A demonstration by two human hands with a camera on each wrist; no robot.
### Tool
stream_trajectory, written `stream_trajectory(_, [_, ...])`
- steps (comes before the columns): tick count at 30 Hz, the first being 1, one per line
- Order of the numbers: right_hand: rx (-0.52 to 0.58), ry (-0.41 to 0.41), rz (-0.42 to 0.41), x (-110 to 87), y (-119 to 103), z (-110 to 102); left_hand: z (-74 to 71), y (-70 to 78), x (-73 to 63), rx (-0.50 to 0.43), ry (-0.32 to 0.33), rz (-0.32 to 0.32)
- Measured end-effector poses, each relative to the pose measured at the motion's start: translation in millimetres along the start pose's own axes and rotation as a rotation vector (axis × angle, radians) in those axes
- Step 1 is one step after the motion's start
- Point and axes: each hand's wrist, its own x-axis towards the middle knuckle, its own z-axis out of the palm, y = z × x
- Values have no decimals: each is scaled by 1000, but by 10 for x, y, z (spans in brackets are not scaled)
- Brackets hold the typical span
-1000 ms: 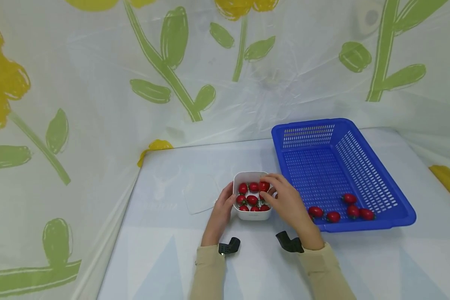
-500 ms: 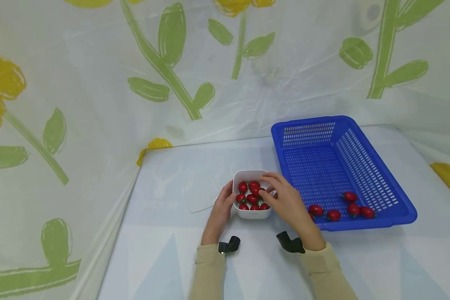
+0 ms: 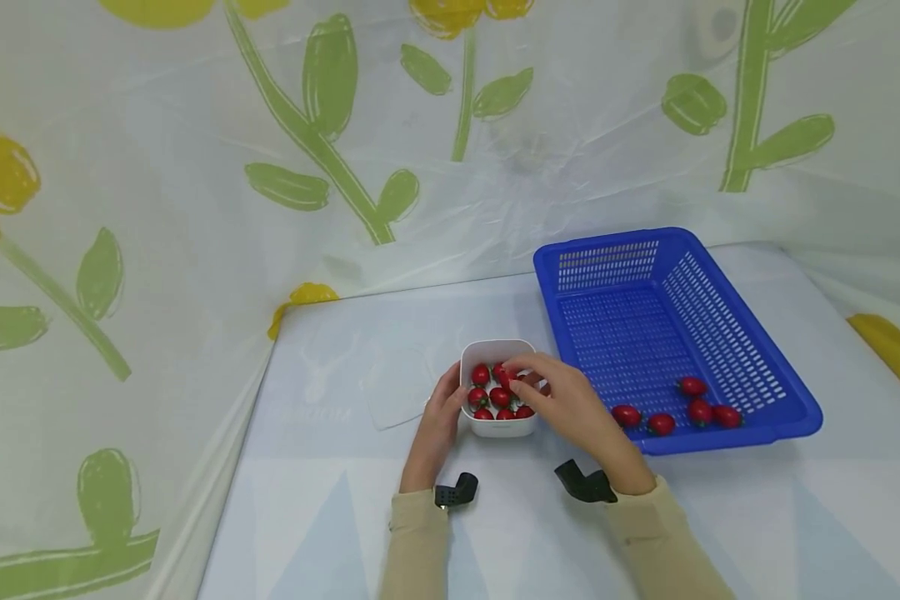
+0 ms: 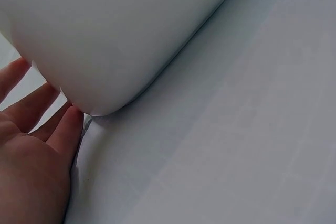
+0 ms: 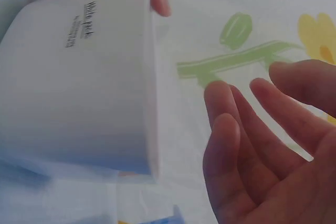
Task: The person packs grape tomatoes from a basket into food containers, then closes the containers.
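Small red cherry tomatoes point(image 3: 499, 397) with green stems lie in a white square container point(image 3: 498, 429) at mid-table in the head view. My left hand point(image 3: 438, 412) holds the container's left side, thumb near the front corner. In the left wrist view, its fingers point(image 4: 68, 129) touch the outer wall. My right hand point(image 3: 562, 396) reaches over the right rim, fingertips close over the tomatoes at the top. From the right wrist, thumb and fingers point(image 5: 220, 140) are apart, with nothing between them; dark lettering marks the container wall point(image 5: 105, 93).
Right of the container stands a blue perforated basket point(image 3: 750, 333), with several tomatoes point(image 3: 662, 424) near its front end. A white curtain point(image 3: 180, 167) with flower patterns hangs behind the table. Black mounts point(image 3: 457, 490) sit on both wrists.
One tomato, earlier between the right fingertips at the container's right side, now lies farther left among the others. The right hand has shifted slightly left with it. The left hand keeps its hold.
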Motion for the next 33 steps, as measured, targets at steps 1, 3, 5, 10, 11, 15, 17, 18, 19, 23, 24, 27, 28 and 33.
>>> stream_trajectory(1, [5, -19, 1, -6, -24, -24, -8, -17, 6, -10, 0, 0])
stream_trajectory(3, [9, -53, -4, -25, -69, -80, -11, -45, 20, -21, 0, 5])
stream_trajectory(5, [9, -83, -7, -42, -118, -134, -11, -62, 20, -31, -2, 13])
stream_trajectory(10, [2, -153, -16, -61, -187, -257, 6, -90, 16, -32, 5, 30])
stream_trajectory(11, [-1, -170, -25, -61, -190, -279, 8, -94, 15, -30, 9, 34])
stream_trajectory(15, [1, -241, -40, -60, -197, -377, -2, -109, 24, -32, 17, 57])
stream_trajectory(17, [9, -282, -46, -64, -192, -436, -4, -112, 27, -32, 15, 62])
stream_trajectory(18, [12, -304, -43, -67, -187, -467, -3, -112, 25, -31, 16, 64])
stream_trajectory(19, [15, -330, -46, -69, -178, -500, -1, -114, 29, -31, 14, 63])
stream_trajectory(23, [29, -441, -48, -67, -130, -616, 6, -90, 26, -26, 11, 57])
stream_trajectory(24, [37, -468, -52, -65, -117, -639, 17, -61, 15, -19, 9, 60])
stream_trajectory(27, [66, -541, -46, -65, -95, -699, 31, 4, -14, 6, 8, 61])
stream_trajectory(28, [69, -558, -52, -64, -90, -717, 30, 7, -16, 13, 9, 62])
stream_trajectory(33, [50, -623, -48, -39, -54, -804, 6, 11, -25, 7, 6, 61])
